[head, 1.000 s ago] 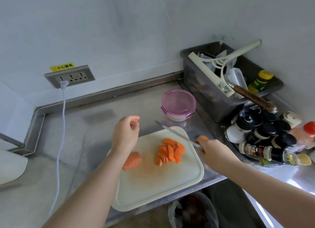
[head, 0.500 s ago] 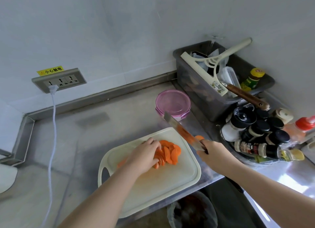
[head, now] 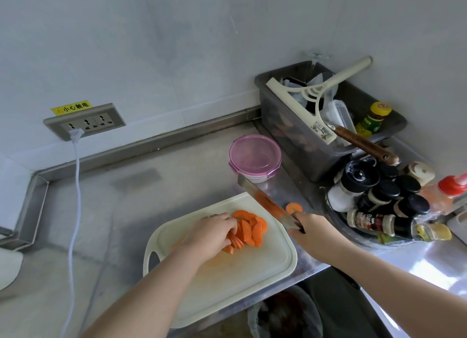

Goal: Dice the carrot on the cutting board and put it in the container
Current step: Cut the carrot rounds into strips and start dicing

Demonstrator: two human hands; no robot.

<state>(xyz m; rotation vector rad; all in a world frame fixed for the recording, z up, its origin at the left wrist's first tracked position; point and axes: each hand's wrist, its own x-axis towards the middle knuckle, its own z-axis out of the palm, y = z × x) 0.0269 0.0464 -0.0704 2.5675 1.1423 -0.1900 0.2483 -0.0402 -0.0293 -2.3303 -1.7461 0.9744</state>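
- Your left hand (head: 214, 232) has dropped onto the carrot slices (head: 250, 227) mid cutting board (head: 252, 274), its curled fingers holding them.
- Your right hand (head: 310, 226) grips the knife (head: 265, 201), with the blade raised over the board's far-right corner.
- One stray slice (head: 294, 207) lies just off that corner, and the lidded container (head: 255, 155) stands beyond it.
- Your grip hides the knife handle, and your left hand covers part of the pile.

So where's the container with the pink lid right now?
In the head view, the pink-lidded container sits on the counter just beyond the cutting board, left of the grey bin.
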